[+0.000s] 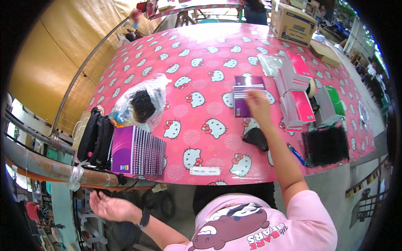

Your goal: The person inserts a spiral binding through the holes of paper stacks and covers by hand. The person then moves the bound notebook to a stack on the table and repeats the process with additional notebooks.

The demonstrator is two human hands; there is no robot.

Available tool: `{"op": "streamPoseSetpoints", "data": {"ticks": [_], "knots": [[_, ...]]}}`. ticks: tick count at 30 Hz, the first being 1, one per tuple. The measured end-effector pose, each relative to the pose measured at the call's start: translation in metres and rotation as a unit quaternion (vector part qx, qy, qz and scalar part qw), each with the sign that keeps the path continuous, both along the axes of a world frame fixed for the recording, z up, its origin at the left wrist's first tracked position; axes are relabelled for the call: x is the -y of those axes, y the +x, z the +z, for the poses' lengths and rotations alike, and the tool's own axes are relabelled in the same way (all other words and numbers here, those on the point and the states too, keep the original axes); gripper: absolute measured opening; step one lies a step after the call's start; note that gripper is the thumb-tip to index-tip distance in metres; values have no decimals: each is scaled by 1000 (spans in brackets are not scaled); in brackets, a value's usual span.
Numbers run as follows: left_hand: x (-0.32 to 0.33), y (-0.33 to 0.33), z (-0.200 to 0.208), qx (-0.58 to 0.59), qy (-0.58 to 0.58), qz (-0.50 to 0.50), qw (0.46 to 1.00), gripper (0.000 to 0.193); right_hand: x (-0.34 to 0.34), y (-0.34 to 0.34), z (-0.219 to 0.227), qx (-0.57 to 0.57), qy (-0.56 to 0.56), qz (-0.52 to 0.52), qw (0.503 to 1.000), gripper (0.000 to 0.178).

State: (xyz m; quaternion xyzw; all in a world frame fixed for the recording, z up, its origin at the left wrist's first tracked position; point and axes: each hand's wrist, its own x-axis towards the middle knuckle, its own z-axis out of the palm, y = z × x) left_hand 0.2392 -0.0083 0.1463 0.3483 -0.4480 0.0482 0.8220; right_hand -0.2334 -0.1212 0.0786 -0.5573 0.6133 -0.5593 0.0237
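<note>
My right hand (258,104) rests over a purple notebook (241,109) right of the table's middle. Its fingers are bent together against a white-striped band across the notebook; whether they grip it is hidden. Just below the wrist sits a small black object (256,138) of unclear kind. Off the table's front left edge, my left hand (112,208) is raised with its fingers apart and nothing in it. A row of purple spiral notebooks (138,151) stands near it on the table, beside a black bag (97,138).
Stacks of pink notebooks (298,106) and green notebooks (333,102) stand at the right, near black binding coils (326,146) and a blue pen-like tool (296,154). A clear plastic bag (144,102) with black contents lies left. A cardboard box (294,26) sits at the far right.
</note>
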Motion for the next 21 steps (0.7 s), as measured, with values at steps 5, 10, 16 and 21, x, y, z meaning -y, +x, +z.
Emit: {"op": "streamPoseSetpoints", "data": {"ticks": [5,10,16,21], "knots": [[-18,-61,12,114,-52,-54,991,46,-22,-61,-62,84,131,-151,976,33],[-4,-165,-10,187,15,-207,960,49,-14,-93,-93,250,138,-54,957,23],[2,-225,-44,178,259,-314,896,77,-59,-51,-42,230,14,-18,973,13],[25,-251,-75,10,378,-529,760,56,-155,20,-23,237,60,153,958,17]]}}
